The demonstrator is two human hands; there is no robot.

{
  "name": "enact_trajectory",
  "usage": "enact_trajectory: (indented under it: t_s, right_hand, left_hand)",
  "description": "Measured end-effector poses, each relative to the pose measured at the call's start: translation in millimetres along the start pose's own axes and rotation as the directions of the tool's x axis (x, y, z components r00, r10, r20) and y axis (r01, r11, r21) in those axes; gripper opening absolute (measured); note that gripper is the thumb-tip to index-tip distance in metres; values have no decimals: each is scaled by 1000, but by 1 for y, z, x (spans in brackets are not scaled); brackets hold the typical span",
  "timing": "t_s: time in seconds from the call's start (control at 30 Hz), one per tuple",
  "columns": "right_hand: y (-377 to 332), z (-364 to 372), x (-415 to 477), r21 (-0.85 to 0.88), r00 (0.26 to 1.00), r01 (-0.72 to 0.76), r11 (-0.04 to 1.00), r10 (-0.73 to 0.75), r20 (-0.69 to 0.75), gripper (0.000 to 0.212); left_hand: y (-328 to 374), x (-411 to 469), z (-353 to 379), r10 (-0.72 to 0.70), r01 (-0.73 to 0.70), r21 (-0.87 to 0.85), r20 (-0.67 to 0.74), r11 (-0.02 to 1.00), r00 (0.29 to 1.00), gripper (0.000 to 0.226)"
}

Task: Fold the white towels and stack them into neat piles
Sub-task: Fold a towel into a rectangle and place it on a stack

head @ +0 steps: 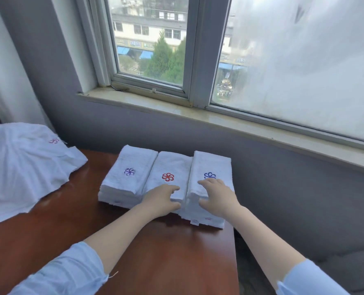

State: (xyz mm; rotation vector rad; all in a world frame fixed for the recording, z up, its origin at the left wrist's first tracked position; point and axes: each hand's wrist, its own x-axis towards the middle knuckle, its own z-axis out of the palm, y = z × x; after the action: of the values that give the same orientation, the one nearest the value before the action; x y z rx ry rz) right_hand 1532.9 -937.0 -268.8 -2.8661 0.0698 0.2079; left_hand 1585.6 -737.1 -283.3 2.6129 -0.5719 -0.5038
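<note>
On the desk [155,252], the left pile [130,173], middle pile [168,165] and right pile [210,162] of folded white towels sit side by side. The left hand [162,200] clasps the middle pile's near end with curled fingers. The right hand [219,199] clasps the right pile's. Loose towels [21,167] heap at far left.

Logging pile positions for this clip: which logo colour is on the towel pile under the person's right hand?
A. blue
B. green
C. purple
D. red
A: the right hand rests on the rightmost pile, whose top towel shows a blue logo just beyond the fingers.
</note>
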Motion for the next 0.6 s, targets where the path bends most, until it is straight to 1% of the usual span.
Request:
enact_trajectory:
  t_s: [0.13,0.33,0.47,0.6]
  right_hand:
    - [-53,17,0,-27,988,156,987,-155,26,63]
    - [-138,47,-4,-32,944,318,948,-313,105,65]
    - [-197,57,-3,-41,907,411,911,-404,119,65]
    - [-258,67,0,-15,875,471,882,-465,135,65]
  left_hand:
    - [-38,-44,-9,-60,67,85,-88,994,994,62]
    - [-108,-116,-21,-214,232,86,-178,969,961,63]
    - [-152,-160,-37,-307,326,42,-244,944,920,62]
    - [-196,-201,-53,-376,379,-48,-283,924,882,60]
